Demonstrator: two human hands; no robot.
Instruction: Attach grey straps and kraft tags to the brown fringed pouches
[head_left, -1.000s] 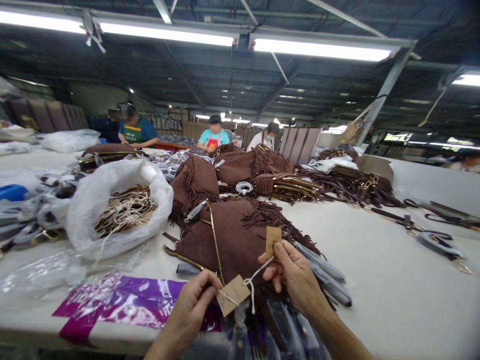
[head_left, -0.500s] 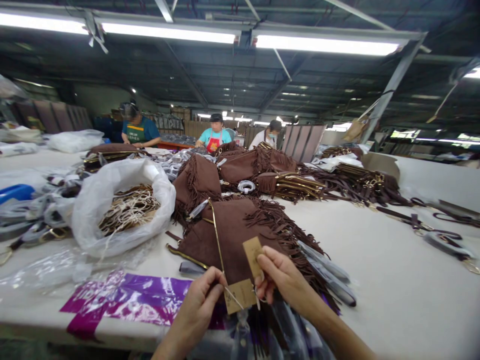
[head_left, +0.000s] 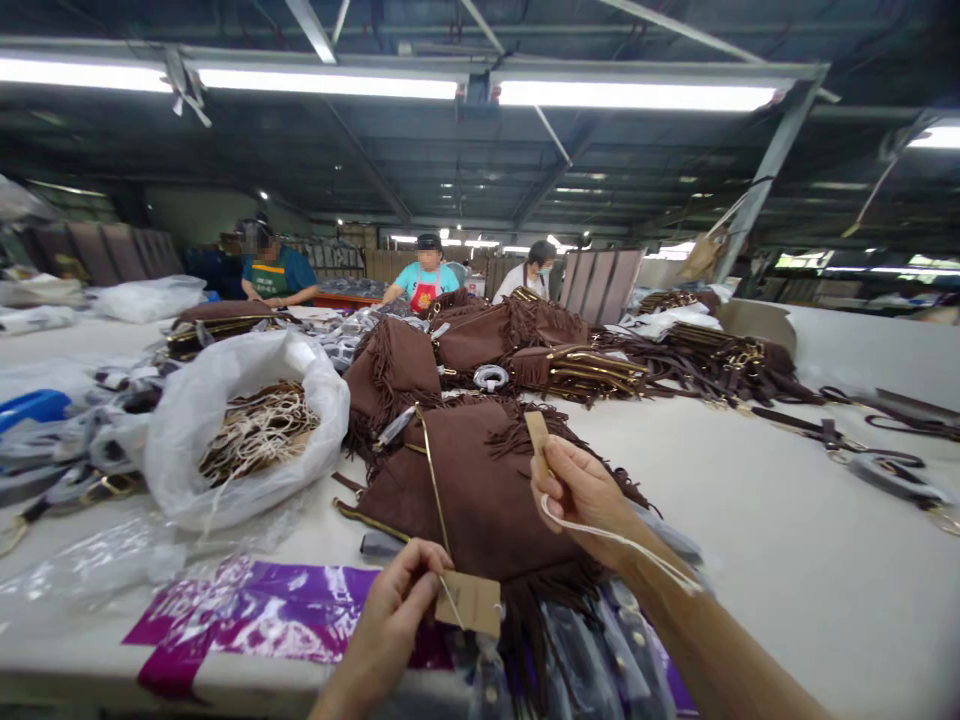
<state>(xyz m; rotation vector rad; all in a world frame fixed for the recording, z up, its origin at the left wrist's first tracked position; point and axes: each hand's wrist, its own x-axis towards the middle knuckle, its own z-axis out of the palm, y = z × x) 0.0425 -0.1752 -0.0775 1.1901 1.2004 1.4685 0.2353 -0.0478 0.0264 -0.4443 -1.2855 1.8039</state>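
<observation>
My left hand (head_left: 397, 615) pinches the string of a tan cardboard tag (head_left: 471, 603) at the near edge of the brown fringed bag (head_left: 480, 500). Above the bag's right part, my right hand (head_left: 581, 490) is closed on a second tan tag (head_left: 537, 440), seen nearly edge-on. A white string loop (head_left: 622, 540) trails from that hand across my right wrist. The bag lies flat with a gold zipper line running across it.
An open plastic bag (head_left: 172, 440) of stringed tags stands left. More brown bags (head_left: 480, 335) are piled behind, with straps (head_left: 810, 430) at right. Purple printed plastic (head_left: 300, 610) lies at the front edge. Three people work across the table (head_left: 787, 560).
My right hand has moved up and to the right with its tag, away from the tag at my left hand. Its string loop now hangs out over my wrist.
</observation>
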